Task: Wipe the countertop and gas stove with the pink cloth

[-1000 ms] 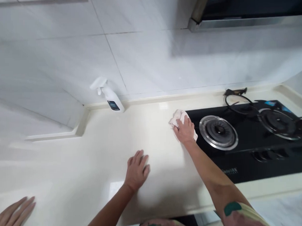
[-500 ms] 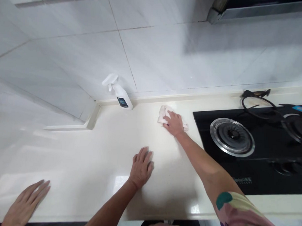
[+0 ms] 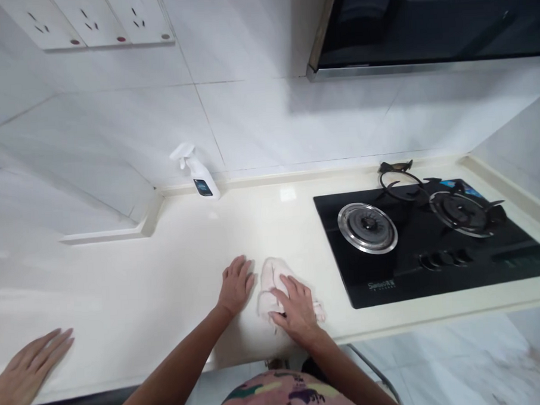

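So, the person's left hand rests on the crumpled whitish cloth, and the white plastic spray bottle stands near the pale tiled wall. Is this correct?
Not the left hand: the head view shows the right hand on the cloth. The spray bottle does stand near the wall.

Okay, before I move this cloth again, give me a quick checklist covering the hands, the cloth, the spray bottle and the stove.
1. Right hand on the cloth: ok, it lies over it on the counter.
2. Room beside the left hand: not ok for a leftward sweep, I'd say; it rests close to the cloth.
3. Other person's hand away from the cloth: ok, at the far left.
4. Spray bottle out of the way: ok, standing at the back by the wall.
5. Left burner unlit: ok, no flame shows.
6. Cloth damp: cannot tell.
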The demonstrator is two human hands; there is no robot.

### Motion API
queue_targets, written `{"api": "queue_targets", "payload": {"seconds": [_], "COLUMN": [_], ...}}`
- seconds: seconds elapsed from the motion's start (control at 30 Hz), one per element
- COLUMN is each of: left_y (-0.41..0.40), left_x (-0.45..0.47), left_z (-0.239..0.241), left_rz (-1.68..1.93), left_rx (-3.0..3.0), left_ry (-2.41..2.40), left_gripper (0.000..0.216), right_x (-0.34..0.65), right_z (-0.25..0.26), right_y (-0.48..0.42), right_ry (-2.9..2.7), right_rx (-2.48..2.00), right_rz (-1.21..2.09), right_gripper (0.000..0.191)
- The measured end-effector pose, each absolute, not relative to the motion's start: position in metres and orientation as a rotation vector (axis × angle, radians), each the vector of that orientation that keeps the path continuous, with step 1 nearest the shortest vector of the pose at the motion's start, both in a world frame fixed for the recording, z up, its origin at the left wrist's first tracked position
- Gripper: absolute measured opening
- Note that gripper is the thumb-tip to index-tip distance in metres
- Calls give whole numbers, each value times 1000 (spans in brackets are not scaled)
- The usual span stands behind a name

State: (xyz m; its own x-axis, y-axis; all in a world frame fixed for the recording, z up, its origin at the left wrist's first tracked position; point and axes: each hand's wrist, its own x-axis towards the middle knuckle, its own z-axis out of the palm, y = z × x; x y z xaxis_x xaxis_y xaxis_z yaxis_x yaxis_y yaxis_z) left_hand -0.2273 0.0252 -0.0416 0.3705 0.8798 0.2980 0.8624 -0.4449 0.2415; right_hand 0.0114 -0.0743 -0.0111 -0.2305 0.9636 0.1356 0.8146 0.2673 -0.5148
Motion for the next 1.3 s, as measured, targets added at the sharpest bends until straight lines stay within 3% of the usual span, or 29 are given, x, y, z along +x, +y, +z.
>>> {"api": "queue_targets", "payload": {"seconds": [0.17,0.33,0.57,0.77,0.97,1.13,1.3], "left_y": [25,4,-46,-52,-23,-30,-69], "left_x": [-220,-205,-164,-101,-53,-58,-113], "left_z": [-37,-37,-20,-2,-5,-18,-36], "left_rz": [623,690,773,487,184,127,275], "left_rx": [2480,2407,2394,2513,2430,2458,2530], "left_ry": [1637,1665,1424,1164,1180,1153,1212], "left_gripper": [40,40,40,43,74,86,78], "right_x": [39,79,113,155,171,167,170], "right_z": [-16,-13,14,-13,-45,-51,-61], "right_y": [-92,-78,-27,1,-19,-22,-24], "right_ry": [-1729,-1220,-1319,-1582,-1976,-1988,-1993], "right_rx": [-1475,-1595,-1625,-1914,-2051,-2167,-2193], "right_rz": [773,1048,915,468,118,-1,-18], "right_gripper": [38,48,51,48,52,58,59]}}
